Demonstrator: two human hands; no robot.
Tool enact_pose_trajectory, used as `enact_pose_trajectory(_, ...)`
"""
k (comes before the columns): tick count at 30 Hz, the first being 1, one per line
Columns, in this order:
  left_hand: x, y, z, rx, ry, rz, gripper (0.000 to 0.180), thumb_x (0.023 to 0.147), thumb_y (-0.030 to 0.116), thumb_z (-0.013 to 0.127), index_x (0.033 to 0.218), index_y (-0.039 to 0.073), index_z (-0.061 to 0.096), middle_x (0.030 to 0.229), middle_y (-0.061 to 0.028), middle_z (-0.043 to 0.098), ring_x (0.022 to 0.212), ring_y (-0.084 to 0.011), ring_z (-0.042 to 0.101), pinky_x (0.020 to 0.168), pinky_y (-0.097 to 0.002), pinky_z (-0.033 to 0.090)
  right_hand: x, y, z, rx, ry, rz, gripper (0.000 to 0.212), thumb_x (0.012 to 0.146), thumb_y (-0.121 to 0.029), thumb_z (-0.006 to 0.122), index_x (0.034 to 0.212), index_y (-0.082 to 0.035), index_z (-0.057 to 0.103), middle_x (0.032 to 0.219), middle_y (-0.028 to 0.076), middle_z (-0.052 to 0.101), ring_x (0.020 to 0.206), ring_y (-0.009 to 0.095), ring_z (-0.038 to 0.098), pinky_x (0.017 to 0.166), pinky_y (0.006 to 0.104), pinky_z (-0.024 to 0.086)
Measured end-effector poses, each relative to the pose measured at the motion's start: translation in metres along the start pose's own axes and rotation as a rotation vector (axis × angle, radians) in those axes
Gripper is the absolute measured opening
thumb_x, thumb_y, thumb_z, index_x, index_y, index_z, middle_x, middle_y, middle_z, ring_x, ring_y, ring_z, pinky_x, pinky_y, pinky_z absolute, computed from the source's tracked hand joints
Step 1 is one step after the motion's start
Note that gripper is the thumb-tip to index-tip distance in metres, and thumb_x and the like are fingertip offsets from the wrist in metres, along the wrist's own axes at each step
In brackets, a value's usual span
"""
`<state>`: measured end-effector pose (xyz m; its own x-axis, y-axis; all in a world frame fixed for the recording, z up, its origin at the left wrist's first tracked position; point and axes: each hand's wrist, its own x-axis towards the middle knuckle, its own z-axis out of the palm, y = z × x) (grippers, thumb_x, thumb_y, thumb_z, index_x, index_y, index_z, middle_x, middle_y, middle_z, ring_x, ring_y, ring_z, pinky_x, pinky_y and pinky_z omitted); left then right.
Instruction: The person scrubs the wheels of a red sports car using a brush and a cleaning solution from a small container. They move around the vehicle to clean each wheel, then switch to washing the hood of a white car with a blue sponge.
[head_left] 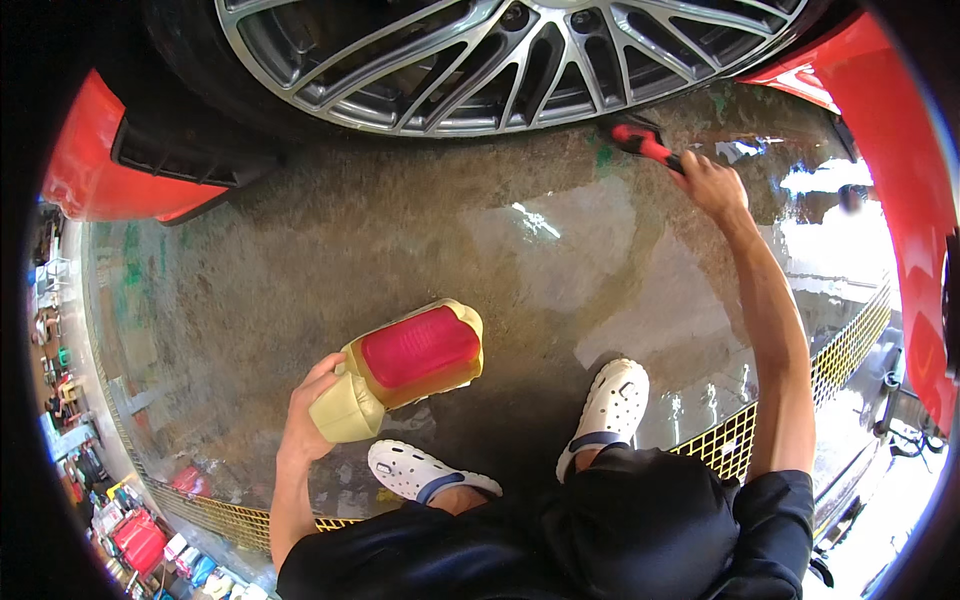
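Observation:
My right hand (712, 186) is closed around the black grip of a red-and-black brush (645, 145). The brush's dark head is at the lower right edge of a tyre, below a silver multi-spoke wheel (490, 95); whether its bristles touch the rubber I cannot tell. Down by my feet, my left hand (302, 415) grips one end of a cut-open, cream plastic jug (346, 408). Deep pink, apparently liquid, shows through its opening (420, 345). The fingertips curl over the jug's edge, and the rest of that grip is partly hidden.
Red car bodywork curves down at the left (125, 165) and right (900, 130) of the wheel. The concrete floor (300, 240) is wet and shiny. Yellow grating (725, 440) runs behind my white clogs (612, 405). Assorted goods (140, 540) stand at the far left.

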<state>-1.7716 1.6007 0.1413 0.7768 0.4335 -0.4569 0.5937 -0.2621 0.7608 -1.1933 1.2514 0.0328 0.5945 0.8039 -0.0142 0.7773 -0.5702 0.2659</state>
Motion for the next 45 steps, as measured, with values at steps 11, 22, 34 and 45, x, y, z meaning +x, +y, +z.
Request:
enact_pose_trajectory(11, -0.006, -0.007, -0.016, 0.198, -0.050, 0.084, 0.061, 0.073, 0.023, 0.085, 0.129, 0.006, 0.067, 0.142, -0.0160, 0.059, 0.131, -0.0321, 0.058, 0.110, -0.0383, 0.046, -0.071, -0.027, -0.039, 0.098, -0.155, -0.063, 0.046, 0.091, -0.056, 0.067, 0.100, -0.011, 0.062, 0.086, 0.013, 0.072, 0.069, 0.035, 0.072, 0.056, 0.0483, 0.056)
enact_pose_trajectory(22, -0.012, -0.009, -0.004, 0.159, 0.020, 0.071, 0.060, 0.071, 0.017, 0.079, 0.129, 0.007, 0.068, 0.147, -0.0158, 0.057, 0.130, -0.0346, 0.059, 0.108, -0.0414, 0.048, 0.064, -0.286, -0.278, 0.226, 0.818, -0.484, 0.047, 0.094, -0.044, 0.071, 0.115, -0.003, 0.061, 0.071, 0.003, 0.052, 0.051, 0.016, 0.062, 0.039, 0.0325, 0.049)
enact_pose_trajectory(34, -0.004, -0.015, 0.000, 0.203, 0.037, 0.095, 0.066, 0.068, 0.012, 0.080, 0.132, 0.004, 0.065, 0.141, -0.0145, 0.062, 0.127, -0.0328, 0.062, 0.108, -0.0378, 0.049, 0.068, -0.141, -0.402, 0.186, 0.962, 0.039, 0.037, 0.100, -0.044, 0.063, 0.104, -0.008, 0.054, 0.076, 0.016, 0.068, 0.064, 0.036, 0.070, 0.051, 0.0454, 0.055)
enact_pose_trajectory(45, -0.011, -0.019, -0.007, 0.195, 0.047, 0.039, 0.061, 0.069, 0.013, 0.080, 0.128, 0.005, 0.067, 0.145, -0.0148, 0.059, 0.128, -0.0347, 0.061, 0.109, -0.0403, 0.048, 0.082, -0.196, -0.370, 0.825, 0.969, 0.277, 0.040, 0.103, -0.044, 0.060, 0.112, -0.006, 0.055, 0.073, 0.026, 0.067, 0.070, 0.049, 0.068, 0.056, 0.0550, 0.050)
